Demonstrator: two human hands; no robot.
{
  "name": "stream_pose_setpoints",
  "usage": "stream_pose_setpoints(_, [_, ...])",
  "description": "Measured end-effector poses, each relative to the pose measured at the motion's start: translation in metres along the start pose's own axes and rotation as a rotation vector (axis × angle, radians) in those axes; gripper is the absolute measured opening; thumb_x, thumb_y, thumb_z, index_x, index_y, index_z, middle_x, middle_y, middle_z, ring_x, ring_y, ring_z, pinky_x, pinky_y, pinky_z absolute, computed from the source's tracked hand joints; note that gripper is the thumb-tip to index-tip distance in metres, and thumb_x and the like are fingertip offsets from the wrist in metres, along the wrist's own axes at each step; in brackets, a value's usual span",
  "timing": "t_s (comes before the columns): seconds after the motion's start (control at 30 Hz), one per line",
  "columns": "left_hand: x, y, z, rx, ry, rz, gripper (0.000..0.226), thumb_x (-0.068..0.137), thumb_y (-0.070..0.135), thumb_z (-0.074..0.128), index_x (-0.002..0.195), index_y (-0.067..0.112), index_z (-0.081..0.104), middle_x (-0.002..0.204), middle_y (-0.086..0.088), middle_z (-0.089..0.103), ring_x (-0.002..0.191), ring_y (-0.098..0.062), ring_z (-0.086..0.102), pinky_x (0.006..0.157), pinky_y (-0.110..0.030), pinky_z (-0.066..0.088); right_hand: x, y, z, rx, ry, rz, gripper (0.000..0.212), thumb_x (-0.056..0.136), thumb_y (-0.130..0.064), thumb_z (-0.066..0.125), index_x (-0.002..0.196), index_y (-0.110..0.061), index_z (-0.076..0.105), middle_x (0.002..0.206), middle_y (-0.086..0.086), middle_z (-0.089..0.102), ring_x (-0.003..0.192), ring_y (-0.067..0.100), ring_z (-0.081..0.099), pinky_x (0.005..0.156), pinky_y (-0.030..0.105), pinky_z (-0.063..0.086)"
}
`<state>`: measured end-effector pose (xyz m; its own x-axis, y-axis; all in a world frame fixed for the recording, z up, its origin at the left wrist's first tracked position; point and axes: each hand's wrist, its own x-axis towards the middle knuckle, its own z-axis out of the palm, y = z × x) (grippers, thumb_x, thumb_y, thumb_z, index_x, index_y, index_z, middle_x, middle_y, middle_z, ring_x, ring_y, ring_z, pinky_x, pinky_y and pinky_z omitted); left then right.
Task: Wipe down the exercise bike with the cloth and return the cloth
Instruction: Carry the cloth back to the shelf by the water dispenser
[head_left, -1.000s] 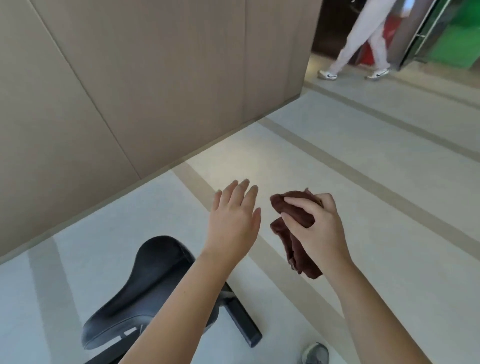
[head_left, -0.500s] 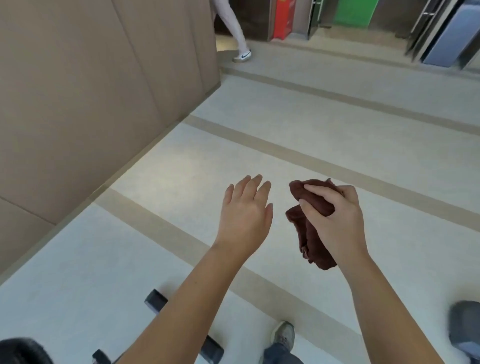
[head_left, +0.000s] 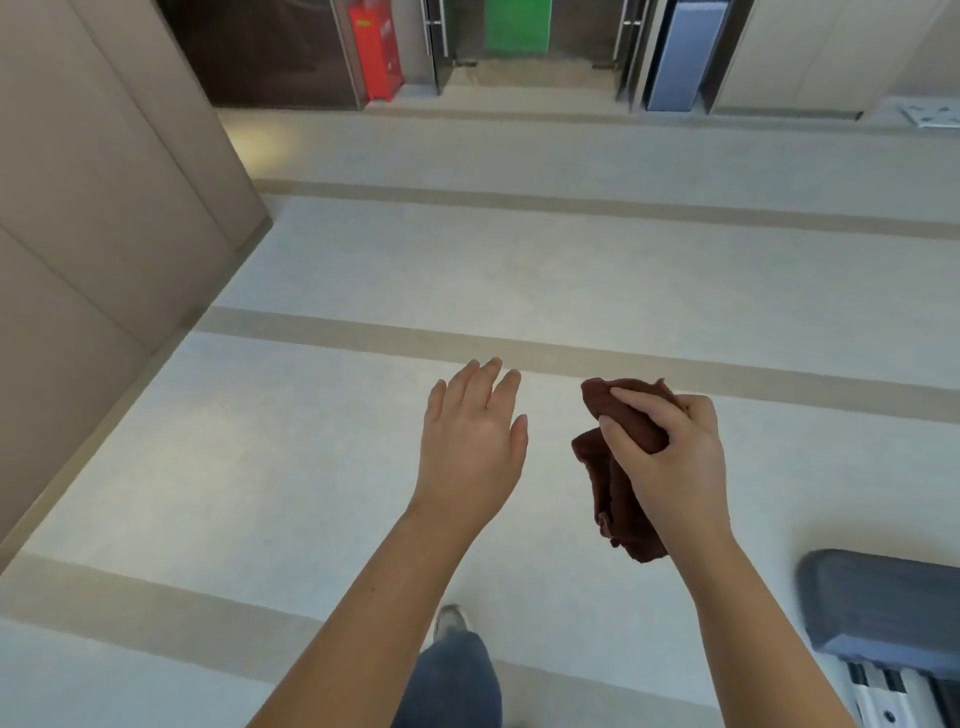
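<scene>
My right hand (head_left: 670, 457) is closed around a bunched dark maroon cloth (head_left: 618, 488), which hangs down below my fingers over the floor. My left hand (head_left: 472, 441) floats beside it, palm down, fingers spread and holding nothing. A gap of bare floor separates the two hands. The exercise bike is out of view.
A beige panelled wall (head_left: 104, 218) runs along the left. A grey padded piece of equipment (head_left: 883, 608) sits at the lower right edge. Far ahead stand a red cabinet (head_left: 376, 49), a green panel (head_left: 517, 26) and a blue panel (head_left: 680, 57). My leg and shoe (head_left: 449, 623) show below.
The view has swung right, away from the bike: its black seat and base have left the frame, and the grey equipment has come in at the lower right. Both hands keep their pose.
</scene>
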<state>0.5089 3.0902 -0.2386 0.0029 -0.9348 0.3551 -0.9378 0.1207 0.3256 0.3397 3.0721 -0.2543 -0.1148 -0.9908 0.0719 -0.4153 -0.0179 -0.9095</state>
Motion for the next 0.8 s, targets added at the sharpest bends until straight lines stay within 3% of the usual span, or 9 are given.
stream_pose_setpoints(0.27, [0.173,-0.017,0.086,-0.069,-0.098,0.119,0.038,0.085,0.014,0.059,0.120,0.001,0.054,0.129,-0.018,0.053,0.122,-0.034,0.045,0.102,-0.052,0.031,0.168,0.011,0.018,-0.060,0.125,0.036,0.025,0.080,-0.021,0.068,0.100,-0.036,0.065,0.100,-0.021,0.040,0.088,-0.030,0.041,0.070,-0.011,0.027])
stream_pose_setpoints(0.5, [0.341,-0.031,0.134,-0.078,-0.122,0.194,0.039,0.088,0.020,0.055,0.124,0.005,0.051,0.134,-0.014,0.050,0.127,-0.032,0.040,0.105,-0.050,0.027,0.333,-0.001,0.030,-0.091,0.192,0.032,0.023,0.081,-0.020,0.068,0.101,-0.032,0.067,0.105,-0.010,0.042,0.091,-0.032,0.039,0.071,-0.011,0.028])
stream_pose_setpoints(0.8, [0.512,0.028,0.223,-0.100,-0.207,0.332,0.040,0.089,0.022,0.054,0.125,0.007,0.051,0.134,-0.014,0.049,0.127,-0.032,0.040,0.104,-0.050,0.028,0.504,0.041,-0.012,-0.065,0.302,0.106,0.024,0.080,-0.023,0.068,0.100,-0.037,0.065,0.106,-0.010,0.042,0.093,-0.028,0.041,0.074,-0.010,0.029])
